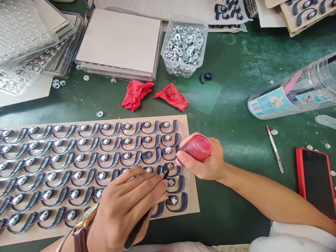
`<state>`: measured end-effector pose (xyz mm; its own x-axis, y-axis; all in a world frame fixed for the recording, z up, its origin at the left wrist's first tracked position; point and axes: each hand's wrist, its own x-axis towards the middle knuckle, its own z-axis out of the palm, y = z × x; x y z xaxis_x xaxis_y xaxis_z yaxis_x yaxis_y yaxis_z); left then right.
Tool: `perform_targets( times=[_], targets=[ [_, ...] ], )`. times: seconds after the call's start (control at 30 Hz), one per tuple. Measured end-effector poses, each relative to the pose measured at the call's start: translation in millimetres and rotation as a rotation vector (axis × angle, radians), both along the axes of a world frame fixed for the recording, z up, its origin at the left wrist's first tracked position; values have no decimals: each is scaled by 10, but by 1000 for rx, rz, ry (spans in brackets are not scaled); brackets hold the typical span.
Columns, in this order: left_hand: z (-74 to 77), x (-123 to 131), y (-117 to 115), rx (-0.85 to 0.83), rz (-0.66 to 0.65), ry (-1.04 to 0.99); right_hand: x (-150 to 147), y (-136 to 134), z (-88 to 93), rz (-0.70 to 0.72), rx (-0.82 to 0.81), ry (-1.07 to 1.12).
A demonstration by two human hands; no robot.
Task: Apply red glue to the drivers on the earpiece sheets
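My left hand (128, 199) is closed around black tweezers (138, 227), whose tip rests at a small round speaker part (169, 166) near the right edge of a brown card (193, 196). My right hand (214, 162) grips a pinkish-red squeeze bottle (198, 146), its narrow end pointing down-left toward that same part. Rows of dark curved hook-shaped pieces with silver round discs (105, 141) cover the card under clear film. One piece (147, 155) in the third row shows a dark round seat without a silver disc. My left palm hides several pieces.
Two crumpled red cloths (172, 97) lie beyond the card. A clear tub of metal washers (185, 45) stands behind them, beside stacked trays (119, 42). To the right are a clear plastic jar (291, 91) on its side, silver tweezers (275, 150) and a red-cased phone (316, 178).
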<state>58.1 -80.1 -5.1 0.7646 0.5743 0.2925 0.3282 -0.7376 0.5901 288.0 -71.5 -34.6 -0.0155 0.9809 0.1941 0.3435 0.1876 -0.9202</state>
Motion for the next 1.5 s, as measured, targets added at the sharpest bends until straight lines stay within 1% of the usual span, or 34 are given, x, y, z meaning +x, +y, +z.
perform_targets(
  times=[0.1, 0.27, 0.4, 0.63, 0.9, 1.0, 1.07, 1.1, 1.13, 1.17, 1.2, 1.27, 1.3, 1.33, 1.37, 1.4, 1.43, 1.5],
  targets=[
    [2, -6, 86, -92, 4, -28, -5, -15, 2, 7, -6, -7],
    [20, -8, 208, -229, 117, -63, -11, -36, -8, 24, 6, -7],
    [20, -11, 228, -236, 164, -59, -3, -36, -5, 33, 3, 4],
    [10, -2, 217, -233, 161, -54, -5, -41, -12, 24, -33, 18],
    [-4, 12, 228, -225, 172, -89, -48, -54, -69, 16, 82, 19],
    [-15, 17, 231, -273, 194, -86, -61, -51, -49, 22, 120, 42],
    [-12, 13, 226, -278, 209, -86, -2, -34, -9, 19, 172, 50],
    [-5, 5, 221, -266, 209, -88, 60, -21, 15, 10, 214, 3],
    [8, -8, 214, -248, 205, -87, 142, -6, 38, -2, 256, -100],
    [25, -24, 207, -231, 197, -83, 240, 9, 60, -19, 288, -260],
    [45, -43, 200, -215, 191, -81, 345, 22, 80, -32, 309, -465],
    [92, -74, 188, -191, 182, -80, 533, 30, 122, -41, 280, -881],
    [115, -79, 185, -183, 188, -83, 593, 21, 149, -28, 241, -1036],
    [135, -73, 183, -177, 199, -89, 620, 3, 184, -1, 213, -1134],
    [153, -54, 181, -182, 214, -88, 608, -24, 226, 35, 215, -1167],
    [166, -22, 178, -192, 227, -84, 559, -58, 275, 75, 243, -1141],
    [174, 22, 175, -209, 239, -82, 478, -94, 328, 115, 284, -1071],
    [179, 128, 162, -244, 257, -103, 263, -158, 422, 206, 362, -865]
  ],
)
